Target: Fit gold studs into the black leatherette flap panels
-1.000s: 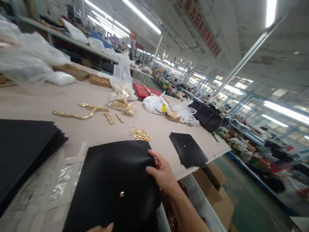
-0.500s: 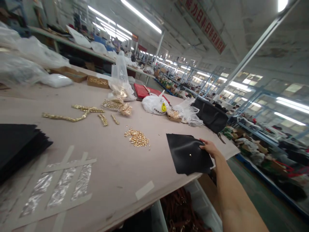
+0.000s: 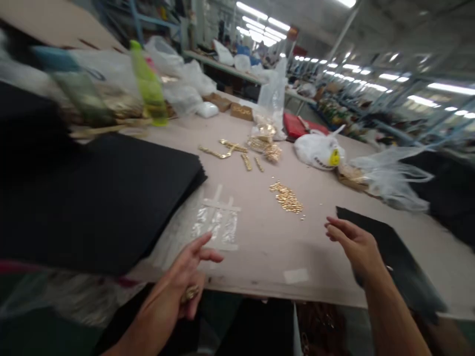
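My left hand (image 3: 185,277) is over the table's front edge, palm partly turned up. Its index finger and thumb stretch out, while the lower fingers curl around a small cluster of gold metal pieces (image 3: 190,293). Beyond its fingertips, clear film (image 3: 217,222) is taped to the table. My right hand (image 3: 354,244) hovers with fingers loosely bent and nothing visible in them. It is beside the left edge of a black leather-like sheet (image 3: 399,257), blurred, with a small shiny stud on it. A pile of small gold pieces (image 3: 287,198) lies between the hands, farther back.
A large stack of black sheets (image 3: 111,198) covers the table's left side. Gold chain strips (image 3: 222,153), bagged gold parts (image 3: 267,136), a white plastic bag (image 3: 317,148) and a red item (image 3: 297,126) lie behind. A yellow-green bottle (image 3: 150,86) stands back left.
The view has swung left, bringing my left hand and the whole black stack into sight. My right hand has let go of the black sheet's far edge and moved to its left side.
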Available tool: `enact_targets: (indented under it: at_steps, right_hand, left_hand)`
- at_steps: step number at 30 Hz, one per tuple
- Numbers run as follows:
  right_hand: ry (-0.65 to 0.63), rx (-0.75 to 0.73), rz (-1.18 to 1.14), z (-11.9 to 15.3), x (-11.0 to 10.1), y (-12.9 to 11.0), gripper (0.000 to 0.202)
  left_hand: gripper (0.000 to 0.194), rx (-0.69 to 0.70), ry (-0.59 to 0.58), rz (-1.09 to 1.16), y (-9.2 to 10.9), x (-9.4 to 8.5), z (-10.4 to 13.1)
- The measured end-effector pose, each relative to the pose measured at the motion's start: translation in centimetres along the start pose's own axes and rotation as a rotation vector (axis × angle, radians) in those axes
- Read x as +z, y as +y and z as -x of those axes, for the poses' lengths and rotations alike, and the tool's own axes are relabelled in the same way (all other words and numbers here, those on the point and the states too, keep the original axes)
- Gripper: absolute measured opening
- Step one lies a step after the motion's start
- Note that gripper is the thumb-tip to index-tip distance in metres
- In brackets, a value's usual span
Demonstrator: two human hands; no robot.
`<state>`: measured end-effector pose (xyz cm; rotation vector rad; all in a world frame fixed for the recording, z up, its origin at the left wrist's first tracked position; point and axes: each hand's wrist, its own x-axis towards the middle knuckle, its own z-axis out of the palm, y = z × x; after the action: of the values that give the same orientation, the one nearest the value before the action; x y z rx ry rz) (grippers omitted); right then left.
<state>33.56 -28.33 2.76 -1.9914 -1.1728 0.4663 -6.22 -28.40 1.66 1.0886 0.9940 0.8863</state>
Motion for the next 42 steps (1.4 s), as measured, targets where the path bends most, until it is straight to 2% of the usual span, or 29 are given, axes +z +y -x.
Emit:
enact_targets:
  at_steps: [3,6,9,13,16,18,22,25,27,31,34,37,42]
  right_hand:
    - [-0.377,-0.192,-0.207,6.1,6.4,-6.7,0.031]
    - [-0.659,-0.328,-0.278,11.3,11.1,-12.2,0.02]
    - [-0.798,-0.396,-0.361,13.8,14.3,-15.9,0.022]
    - [-0.908,-0.373,-0.463,14.9,16.7,-18.3,0.014]
    - [-0.928,-0.287,-0.55,15.5,18.1,-18.5,0.01]
    - [-0.914,-0.288,-0.563,15.9,18.8,-18.3,0.012]
    - [-0.772,-0.463,-0.451,15.2,19.3,-19.1,0.011]
    - [-0.585,-0.593,-0.29,12.7,20.1,-21.8,0.011]
    - [-0.49,-0.702,-0.222,10.5,21.6,-24.2,0.01]
    - [-0.461,-0.905,-0.094,7.0,26.4,-28.3,0.013]
    - [-0.494,-1.06,0.082,6.3,28.7,-29.6,0.015]
    - [-0.541,-1.188,0.16,7.0,28.3,-29.3,0.019]
    - [-0.628,-1.212,0.188,9.0,23.7,-26.6,0.02]
  left_hand:
    - [0.044,-0.03,0.007,0.113,0.2,-1.4,0.9]
    - [0.047,-0.004,-0.01,0.142,0.5,-1.9,1.2]
    - [0.049,-0.002,-0.006,0.128,0.8,-2.6,1.9]
    - [0.05,0.031,0.013,0.105,0.6,-4.0,3.1]
    - [0.049,0.068,0.046,0.062,0.3,-4.8,3.9]
    - [0.047,0.089,0.09,0.046,0.0,-5.2,4.5]
    - [0.04,0.117,0.207,0.089,-0.8,-6.1,5.6]
    - [0.035,0.115,0.272,0.162,-1.5,-7.4,6.6]
    - [0.038,0.081,0.322,0.165,-1.7,-8.6,7.1]
    - [0.042,-0.011,0.502,0.197,-0.8,-11.1,7.1]
    - [0.044,-0.037,0.578,0.225,-0.1,-12.4,6.5]
    - [0.047,-0.036,0.591,0.212,-0.1,-12.9,6.2]
    - [0.047,-0.149,0.579,0.255,0.2,-12.7,6.3]
